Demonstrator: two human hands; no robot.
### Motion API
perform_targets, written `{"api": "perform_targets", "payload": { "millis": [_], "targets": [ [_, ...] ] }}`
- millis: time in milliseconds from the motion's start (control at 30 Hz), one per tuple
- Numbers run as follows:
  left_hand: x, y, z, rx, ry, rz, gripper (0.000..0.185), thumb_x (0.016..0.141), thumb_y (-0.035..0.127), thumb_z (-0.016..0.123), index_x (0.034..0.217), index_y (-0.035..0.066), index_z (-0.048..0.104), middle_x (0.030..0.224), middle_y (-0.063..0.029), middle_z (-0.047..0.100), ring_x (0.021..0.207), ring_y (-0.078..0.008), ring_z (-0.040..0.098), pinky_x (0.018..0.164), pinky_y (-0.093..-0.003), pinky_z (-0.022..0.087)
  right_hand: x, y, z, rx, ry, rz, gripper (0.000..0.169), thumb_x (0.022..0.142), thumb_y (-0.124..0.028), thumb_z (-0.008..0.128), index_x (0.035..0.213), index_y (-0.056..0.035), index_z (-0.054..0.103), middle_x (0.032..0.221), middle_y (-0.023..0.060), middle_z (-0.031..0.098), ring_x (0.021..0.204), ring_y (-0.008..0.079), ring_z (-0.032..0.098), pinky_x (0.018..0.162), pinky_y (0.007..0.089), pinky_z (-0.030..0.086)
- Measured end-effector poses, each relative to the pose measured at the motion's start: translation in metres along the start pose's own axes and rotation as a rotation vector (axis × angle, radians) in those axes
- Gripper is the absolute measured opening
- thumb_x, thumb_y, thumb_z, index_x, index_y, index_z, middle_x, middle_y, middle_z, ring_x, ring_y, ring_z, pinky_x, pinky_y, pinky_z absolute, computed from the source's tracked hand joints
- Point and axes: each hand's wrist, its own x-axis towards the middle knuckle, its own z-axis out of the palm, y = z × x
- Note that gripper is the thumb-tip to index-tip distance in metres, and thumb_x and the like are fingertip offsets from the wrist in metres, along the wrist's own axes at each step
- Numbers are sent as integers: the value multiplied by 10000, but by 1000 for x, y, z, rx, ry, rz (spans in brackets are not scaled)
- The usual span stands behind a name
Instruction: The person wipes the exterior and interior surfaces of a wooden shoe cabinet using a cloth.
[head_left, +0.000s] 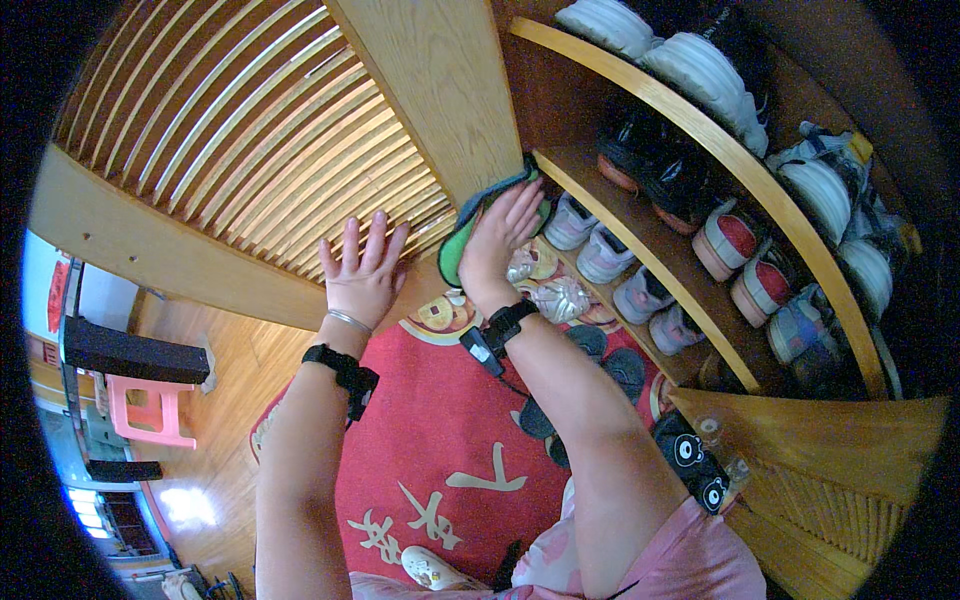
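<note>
My left hand (364, 262) rests with spread fingers against the wooden slats (300, 150) of a louvred cabinet door. My right hand (499, 236) lies flat, fingers extended, over a green cleaning cloth (451, 251) with a dark blue edge. It holds the cloth against the lower part of the door's plain wooden stile (442, 82); the thumb is hidden. Both wrists wear black straps, the right one with a small device (484, 351). Beside the right hand stands the open shoe cabinet, its curved shelf edge (720, 124) bordering rows of shoes.
White shoes (690, 67), red-lined shoes (757, 285) and pale sneakers (604, 255) fill the shelves at right. Dark slippers (622, 371) lie on the red mat (427, 420) below. A pink plastic stool (152, 411) stands on the wooden floor at left. Another louvred door (832, 502) is at lower right.
</note>
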Motion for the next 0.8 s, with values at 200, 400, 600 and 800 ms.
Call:
{"api": "perform_targets", "payload": {
  "millis": [200,400,600,800],
  "targets": [
    [-15,-6,9,-75,17,0,582,750,468,667,1279,260,540,1533,-28,251,1416,-342,140,1040,-666,141,25,-70,-30,263,96,-306,676,885,-185,554,1391,131,236,1515,338,3,1390,540,-6,1124,605,77],
    [-6,-3,8,1,-12,19,608,749,471,670,1307,283,518,1527,-19,262,1400,-336,170,1035,-657,167,13,-52,-14,253,113,-197,750,899,-131,514,1450,97,60,1522,327,-44,1404,510,-34,1132,567,18],
    [-4,-1,4,-38,2,-12,721,738,488,685,1394,346,421,1533,-8,242,1398,-319,169,1047,-646,157,-35,-12,15,299,-76,64,695,958,-96,430,1454,100,-15,1528,308,-77,1428,444,-32,1162,481,25],
    [-7,-4,0,-60,-57,-27,743,738,471,688,1413,355,400,1532,-3,246,1410,-318,158,1090,-625,66,-88,32,67,795,-110,611,627,984,-178,318,1481,48,10,1566,213,-60,1451,358,8,1181,467,52]
  ]
}}
